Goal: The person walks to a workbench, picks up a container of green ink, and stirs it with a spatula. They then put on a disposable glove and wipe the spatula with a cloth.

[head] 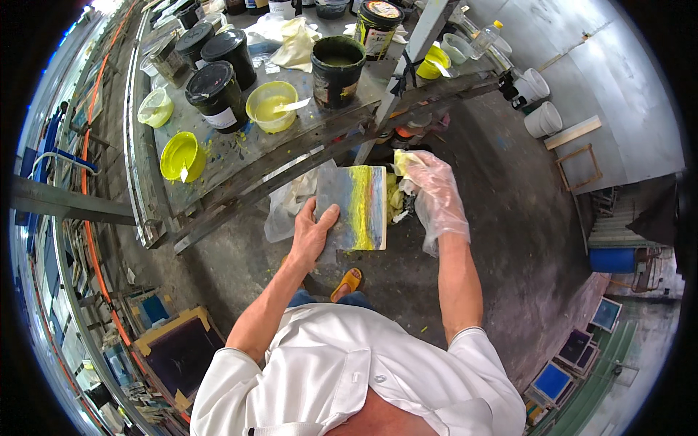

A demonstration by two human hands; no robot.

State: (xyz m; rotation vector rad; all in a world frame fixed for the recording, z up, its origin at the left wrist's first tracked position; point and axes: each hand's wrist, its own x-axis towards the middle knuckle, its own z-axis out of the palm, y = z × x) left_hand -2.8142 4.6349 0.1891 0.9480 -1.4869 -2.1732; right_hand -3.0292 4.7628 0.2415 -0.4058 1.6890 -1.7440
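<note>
My left hand [313, 229] grips the left edge of a flat rectangular board [332, 188], thumb on its face. The board is grey on the left, with a thick yellow ink band [360, 207] down its right part and a pale strip along its right edge. My right hand [433, 182], in a clear plastic glove, is just right of the board and does not touch it. A crumpled, yellow-stained cloth or paper [404, 159] is pinched in its fingers. Crumpled yellow and white waste [395, 204] lies below, partly hidden by the board.
A stained workbench [229, 166] ahead carries yellow ink bowls [182, 156] [271, 106], lidded black tubs [215, 95] and an uncovered dark tub [338, 71]. A metal post [390, 101] rises at its front edge. Framed screens [182, 349] stand low at left; white buckets [542, 120] are at right.
</note>
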